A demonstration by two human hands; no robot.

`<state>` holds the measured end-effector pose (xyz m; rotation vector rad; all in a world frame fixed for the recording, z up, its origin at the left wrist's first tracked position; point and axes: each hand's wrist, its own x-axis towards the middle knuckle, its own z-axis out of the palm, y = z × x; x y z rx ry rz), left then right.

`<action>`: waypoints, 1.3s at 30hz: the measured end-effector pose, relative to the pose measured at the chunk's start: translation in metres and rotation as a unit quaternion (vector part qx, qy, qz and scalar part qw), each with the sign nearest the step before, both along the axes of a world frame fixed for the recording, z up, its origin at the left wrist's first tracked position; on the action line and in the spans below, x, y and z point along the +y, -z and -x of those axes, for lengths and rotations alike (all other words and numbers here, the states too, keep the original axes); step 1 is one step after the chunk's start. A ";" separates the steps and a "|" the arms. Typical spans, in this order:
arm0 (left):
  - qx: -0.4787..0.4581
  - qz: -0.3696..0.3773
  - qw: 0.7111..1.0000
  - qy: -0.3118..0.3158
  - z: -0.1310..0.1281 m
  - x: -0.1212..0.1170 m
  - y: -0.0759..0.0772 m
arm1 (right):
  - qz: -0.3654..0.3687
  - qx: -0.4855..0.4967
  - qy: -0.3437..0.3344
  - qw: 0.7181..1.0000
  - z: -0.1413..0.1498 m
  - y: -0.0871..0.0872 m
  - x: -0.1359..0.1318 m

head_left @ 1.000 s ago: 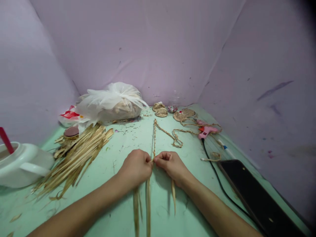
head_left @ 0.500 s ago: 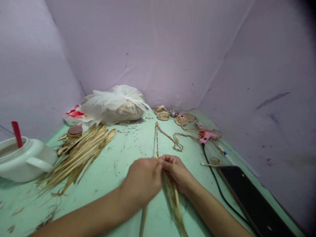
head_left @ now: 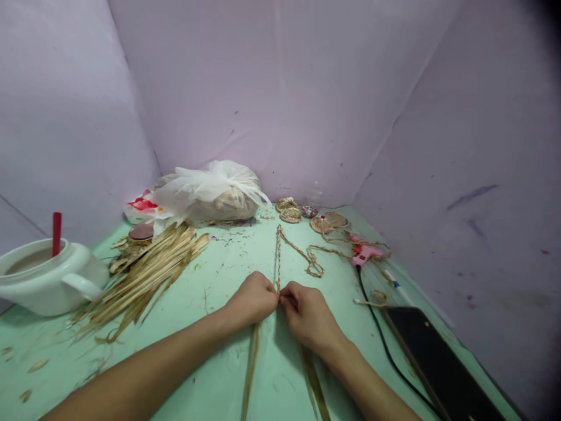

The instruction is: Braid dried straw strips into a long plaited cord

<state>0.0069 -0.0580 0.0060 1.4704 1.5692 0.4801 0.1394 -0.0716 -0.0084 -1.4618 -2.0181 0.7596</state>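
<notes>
A thin twisted cord (head_left: 279,257) of tan plant fibre runs straight away from me along the green tabletop, then doubles back to the right in loose bends. At its near end my left hand (head_left: 254,298) is closed on a fibre strand (head_left: 251,368), whose tail hangs down toward me. My right hand (head_left: 307,313), also closed, pinches the other strand (head_left: 313,383) close beside it. The fingertips of both hands nearly meet at the cord's end. What lies inside each pinch is mostly hidden.
Dry leaf strips (head_left: 149,275) lie at left, beside a white pot (head_left: 56,280) with a red handle in it. Behind them sits a white plastic bag (head_left: 214,193). Woven discs (head_left: 290,216) rest at the back. A pink glue gun (head_left: 366,253) and a black phone (head_left: 438,362) are at right.
My hands have moved apart into separate pinches, where they overlapped before. The wide strand under my right hand has narrowed and split from the left one. The view has shifted slightly.
</notes>
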 end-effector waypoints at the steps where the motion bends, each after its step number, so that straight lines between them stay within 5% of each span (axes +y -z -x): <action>1: 0.011 -0.029 1.000 0.004 0.000 0.001 0.004 | -0.037 -0.059 -0.001 0.998 0.000 -0.002 -0.003; 7: -0.022 -0.078 0.997 0.006 -0.004 0.001 0.017 | -0.099 -0.245 0.054 0.963 0.004 -0.018 -0.016; 15: -0.199 0.028 0.977 -0.067 -0.007 -0.011 -0.001 | -0.055 -0.235 -0.002 0.971 0.019 -0.016 -0.038; 21: -0.253 0.053 0.965 -0.050 0.000 -0.011 0.000 | -0.054 -0.137 -0.019 0.989 0.018 -0.014 -0.038; 25: -0.239 0.078 0.966 -0.055 0.004 -0.007 -0.007 | -0.008 0.028 0.070 0.997 0.007 -0.020 -0.021; 29: -0.211 0.091 0.973 -0.022 0.007 -0.006 -0.013 | 0.042 0.206 0.136 0.968 0.000 -0.011 0.001; 35: -0.199 0.080 0.976 0.024 0.009 -0.004 -0.009 | 0.303 0.324 0.060 0.894 0.013 -0.004 0.001; 39: -0.131 0.089 0.986 0.047 0.010 -0.001 -0.010 | 0.263 0.302 0.044 0.915 0.014 -0.007 -0.001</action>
